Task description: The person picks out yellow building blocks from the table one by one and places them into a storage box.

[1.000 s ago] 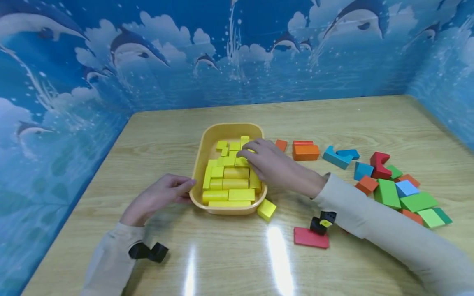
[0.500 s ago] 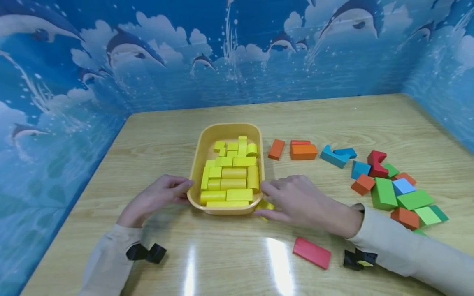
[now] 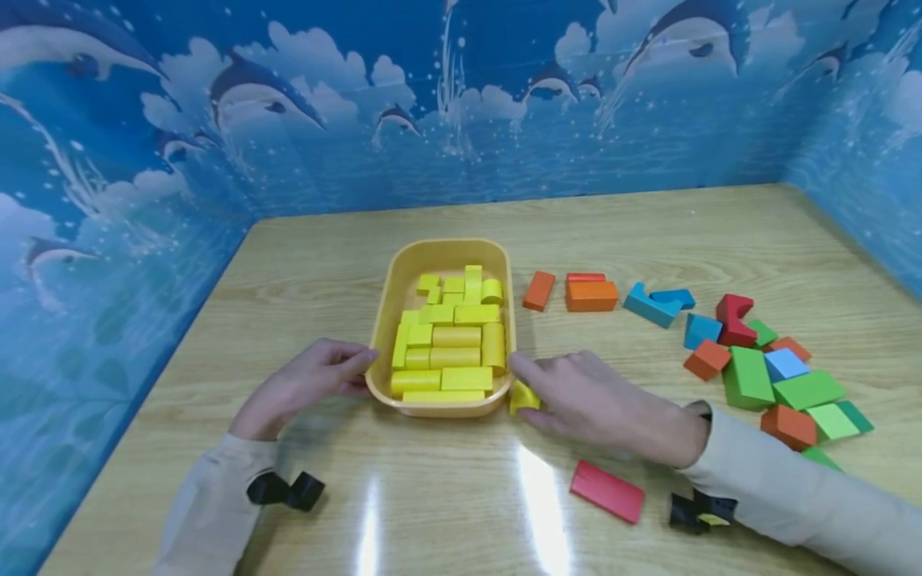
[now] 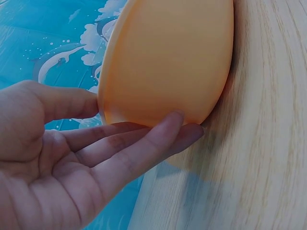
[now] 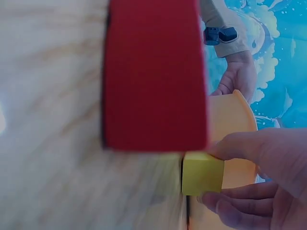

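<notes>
A yellow-orange plastic bin (image 3: 450, 256) holds several yellow blocks (image 3: 456, 358), laid in rows. My left hand (image 3: 317, 384) grips its left side; in the left wrist view the thumb is at the rim and the fingers lie along the outer wall (image 4: 168, 57). Just outside the near right corner, my right hand (image 3: 598, 404) holds a yellow block (image 3: 523, 398). The right wrist view shows this block (image 5: 203, 173) on the table, between the thumb above and the fingers below.
A flat red block (image 3: 607, 491) lies in front of my right forearm. Orange blocks (image 3: 539, 290) stand right of the bin. Farther right spreads a group of blue, red, orange and green blocks (image 3: 749, 378). A dolphin-print backdrop (image 3: 461, 120) borders the table.
My right hand has left the yellow blocks inside the bin and come down to the loose yellow block by its near right corner. The red block has turned slightly. My left hand stays put.
</notes>
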Demonstrator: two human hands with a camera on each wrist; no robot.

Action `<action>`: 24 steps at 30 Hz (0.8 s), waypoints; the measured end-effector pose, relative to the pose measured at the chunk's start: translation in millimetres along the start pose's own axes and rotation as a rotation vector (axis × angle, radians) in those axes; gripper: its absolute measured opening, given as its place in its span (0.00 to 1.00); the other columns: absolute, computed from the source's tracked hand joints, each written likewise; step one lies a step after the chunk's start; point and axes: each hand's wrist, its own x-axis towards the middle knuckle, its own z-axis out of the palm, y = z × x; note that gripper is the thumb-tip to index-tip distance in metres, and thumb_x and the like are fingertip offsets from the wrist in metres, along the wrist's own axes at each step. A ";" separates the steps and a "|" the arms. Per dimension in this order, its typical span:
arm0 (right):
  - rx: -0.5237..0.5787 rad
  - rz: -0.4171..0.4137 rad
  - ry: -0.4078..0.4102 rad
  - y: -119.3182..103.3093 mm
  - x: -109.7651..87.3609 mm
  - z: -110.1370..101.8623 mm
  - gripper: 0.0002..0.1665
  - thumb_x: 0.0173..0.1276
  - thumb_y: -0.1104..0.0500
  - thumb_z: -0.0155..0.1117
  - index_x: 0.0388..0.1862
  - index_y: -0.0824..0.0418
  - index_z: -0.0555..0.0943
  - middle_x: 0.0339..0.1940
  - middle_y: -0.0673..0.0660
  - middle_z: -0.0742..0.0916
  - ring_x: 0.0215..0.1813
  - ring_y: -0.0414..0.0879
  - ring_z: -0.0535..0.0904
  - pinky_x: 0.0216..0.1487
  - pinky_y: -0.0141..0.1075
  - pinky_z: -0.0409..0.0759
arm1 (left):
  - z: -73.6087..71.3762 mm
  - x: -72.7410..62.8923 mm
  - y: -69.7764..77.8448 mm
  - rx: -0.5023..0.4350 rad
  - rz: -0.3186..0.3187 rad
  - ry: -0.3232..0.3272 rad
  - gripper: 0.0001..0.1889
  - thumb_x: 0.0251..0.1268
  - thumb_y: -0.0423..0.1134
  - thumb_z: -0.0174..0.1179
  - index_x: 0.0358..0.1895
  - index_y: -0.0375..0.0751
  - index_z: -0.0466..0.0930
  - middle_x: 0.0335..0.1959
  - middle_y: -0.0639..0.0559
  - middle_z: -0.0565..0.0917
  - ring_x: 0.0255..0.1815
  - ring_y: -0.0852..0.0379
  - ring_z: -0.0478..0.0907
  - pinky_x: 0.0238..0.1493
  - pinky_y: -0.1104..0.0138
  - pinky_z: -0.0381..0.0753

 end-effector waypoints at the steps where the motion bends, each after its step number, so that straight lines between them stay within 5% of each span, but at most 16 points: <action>1: 0.014 0.006 -0.002 0.9 -0.2 -0.3 0.20 0.61 0.54 0.72 0.41 0.57 0.68 0.15 0.43 0.68 0.15 0.34 0.63 0.15 0.25 0.63 | -0.3 -0.1 0.5 0.001 -0.003 0.001 0.24 0.78 0.44 0.45 0.62 0.25 0.70 0.55 0.34 0.80 0.50 0.48 0.82 0.53 0.60 0.82; 8: 0.078 0.011 0.010 9.3 -0.8 -9.1 0.19 0.60 0.59 0.72 0.42 0.58 0.71 0.20 0.44 0.74 0.20 0.34 0.67 0.20 0.24 0.70 | -2.4 0.7 1.7 0.006 -0.017 -0.002 0.24 0.78 0.45 0.45 0.63 0.26 0.70 0.55 0.35 0.80 0.51 0.49 0.82 0.54 0.60 0.82; 14: 0.091 0.063 0.116 18.2 7.9 -39.2 0.17 0.61 0.60 0.72 0.35 0.57 0.69 0.19 0.48 0.71 0.20 0.38 0.66 0.19 0.28 0.69 | -5.5 3.2 5.7 0.033 -0.012 -0.011 0.23 0.78 0.44 0.45 0.62 0.26 0.71 0.54 0.36 0.80 0.50 0.49 0.82 0.55 0.60 0.81; 19: 0.110 0.032 0.179 20.2 39.9 -57.1 0.13 0.65 0.60 0.68 0.37 0.59 0.70 0.23 0.51 0.74 0.24 0.42 0.69 0.22 0.32 0.71 | -6.0 4.0 6.2 0.051 -0.021 0.002 0.23 0.78 0.45 0.46 0.61 0.27 0.71 0.53 0.37 0.81 0.49 0.49 0.82 0.55 0.59 0.81; 24: 0.155 -0.102 0.178 18.1 92.4 -46.5 0.10 0.66 0.63 0.66 0.35 0.61 0.71 0.25 0.53 0.76 0.26 0.43 0.71 0.24 0.33 0.72 | -2.1 1.4 -0.2 0.013 -0.022 0.005 0.23 0.78 0.45 0.46 0.61 0.26 0.72 0.53 0.37 0.81 0.49 0.49 0.83 0.55 0.58 0.81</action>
